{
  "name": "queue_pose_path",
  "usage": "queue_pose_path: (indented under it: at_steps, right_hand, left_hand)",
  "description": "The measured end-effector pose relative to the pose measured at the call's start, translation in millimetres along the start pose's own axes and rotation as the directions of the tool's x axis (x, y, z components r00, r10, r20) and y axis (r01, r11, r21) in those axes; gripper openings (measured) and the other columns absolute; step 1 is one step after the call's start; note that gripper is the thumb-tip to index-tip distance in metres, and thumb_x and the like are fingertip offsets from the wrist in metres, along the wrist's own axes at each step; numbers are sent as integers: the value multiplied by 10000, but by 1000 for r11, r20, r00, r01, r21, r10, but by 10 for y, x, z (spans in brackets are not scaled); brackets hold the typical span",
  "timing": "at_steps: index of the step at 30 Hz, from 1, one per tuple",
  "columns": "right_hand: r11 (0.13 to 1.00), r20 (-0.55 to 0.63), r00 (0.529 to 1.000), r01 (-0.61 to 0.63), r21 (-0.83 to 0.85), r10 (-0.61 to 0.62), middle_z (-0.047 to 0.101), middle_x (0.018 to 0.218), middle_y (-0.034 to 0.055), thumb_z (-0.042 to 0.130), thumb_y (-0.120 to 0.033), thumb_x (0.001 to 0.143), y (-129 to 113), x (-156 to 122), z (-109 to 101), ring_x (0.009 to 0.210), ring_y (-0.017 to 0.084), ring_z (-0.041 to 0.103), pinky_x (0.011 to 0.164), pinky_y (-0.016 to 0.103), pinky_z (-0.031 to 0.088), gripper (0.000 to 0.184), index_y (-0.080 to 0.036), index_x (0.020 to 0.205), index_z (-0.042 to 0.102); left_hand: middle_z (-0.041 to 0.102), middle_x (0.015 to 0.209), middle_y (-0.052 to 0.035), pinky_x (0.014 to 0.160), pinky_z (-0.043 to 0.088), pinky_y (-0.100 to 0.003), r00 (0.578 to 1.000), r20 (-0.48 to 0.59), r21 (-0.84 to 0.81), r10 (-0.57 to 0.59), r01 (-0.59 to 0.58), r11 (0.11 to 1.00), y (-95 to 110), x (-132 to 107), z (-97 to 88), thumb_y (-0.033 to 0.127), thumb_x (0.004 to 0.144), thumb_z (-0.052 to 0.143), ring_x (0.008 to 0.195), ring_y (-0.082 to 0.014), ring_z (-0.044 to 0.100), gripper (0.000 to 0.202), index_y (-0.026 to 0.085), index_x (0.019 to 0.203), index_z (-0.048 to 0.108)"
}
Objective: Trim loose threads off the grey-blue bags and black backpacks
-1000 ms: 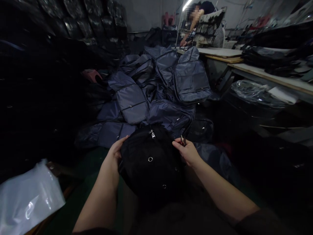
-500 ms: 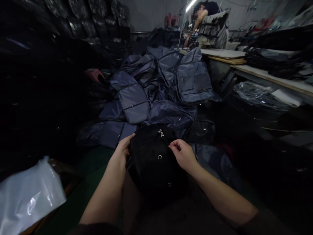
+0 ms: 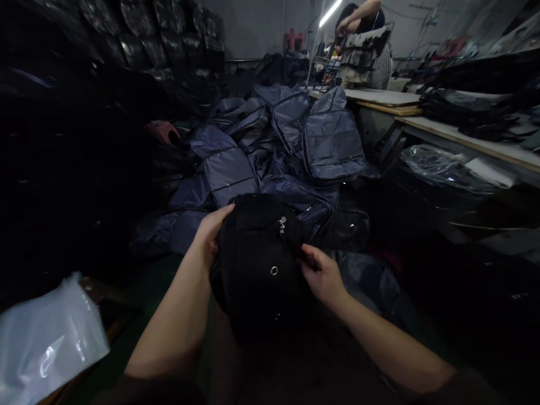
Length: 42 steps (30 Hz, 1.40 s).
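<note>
One crumpled translucent plastic bag [image 3: 46,349] lies at the lower left corner of the view, and dark stacks of black bags [image 3: 139,50] rise along the far left. Nearer the middle, the left hand [image 3: 211,233] is spread wide, its palm and fingers cupping the upper left side of a black bag [image 3: 253,264]. That bag is held up in front of the person, above the floor, with a metal eyelet [image 3: 274,270] facing the camera. It has just been turned and now stands taller and narrower, with its zip pull [image 3: 282,225] higher and to the right of the eyelet. The right hand [image 3: 323,275] has its fingers curled in close against the bag's right edge, though whether they pinch the cloth is hard to tell in the dark. The small red-handled tool it held a moment ago no longer shows. Beyond the hands, a heap of navy bag panels [image 3: 333,143] covers the floor. Further back, a co-worker's raised arm [image 3: 358,17] shows at the top of the view. To the right, dark bags [image 3: 464,107] lie along the table [image 3: 472,140], and a clear plastic sheet [image 3: 442,166] hangs bunched below the table's front edge.
</note>
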State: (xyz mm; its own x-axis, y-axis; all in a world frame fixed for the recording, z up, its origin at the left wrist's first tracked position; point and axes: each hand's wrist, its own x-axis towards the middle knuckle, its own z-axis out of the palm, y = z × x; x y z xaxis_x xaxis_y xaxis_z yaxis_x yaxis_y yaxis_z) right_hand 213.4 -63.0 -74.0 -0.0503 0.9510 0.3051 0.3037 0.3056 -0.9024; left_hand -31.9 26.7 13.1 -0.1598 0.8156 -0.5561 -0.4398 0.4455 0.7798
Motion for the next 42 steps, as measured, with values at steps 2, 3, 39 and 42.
queue_pose_path:
  at_steps: [2, 3, 39, 42]
  right_hand:
    - [993, 109, 988, 114, -13, -112, 652, 1041, 62, 513, -178, 812, -17, -113, 136, 950, 206, 611, 836, 344, 486, 292, -240, 1082, 604]
    - [986, 196, 967, 166, -14, -160, 659, 1009, 58, 492, -139, 800, -9, -174, 198, 929, 199, 616, 824, 329, 487, 307, -243, 1062, 612]
    - [870, 816, 578, 391, -300, 22, 610, 822, -10, 549, -133, 655, 289, -546, 111, 640, 106, 559, 578, 197, 378, 191, -211, 809, 629]
    - [898, 888, 451, 349, -269, 91, 617, 804, -17, 573, -178, 675, 145, -702, 201, 636, 100, 557, 563, 184, 376, 154, -215, 802, 652]
  left_hand:
    - [719, 841, -30, 636, 527, -238, 975, 132, 41, 181, -188, 981, 177, -211, 158, 168, 732, 674, 678, -165, 661, 289, 178, 1021, 670]
    - [716, 856, -31, 638, 520, -239, 940, 228, 85, 255, -281, 956, 249, -331, 229, 150, 735, 665, 683, -165, 657, 322, 178, 1055, 659]
    - [661, 875, -96, 678, 458, -382, 879, 277, 903, 389, -376, 206, -1434, -637, -1189, 519, 728, 591, 776, -295, 621, 482, 263, 1136, 572]
    - [471, 1304, -188, 969, 310, -494, 824, 133, 986, 551, -166, 11, -976, -51, -1091, 568, 726, 543, 1227, -386, 381, 673, 161, 1257, 472]
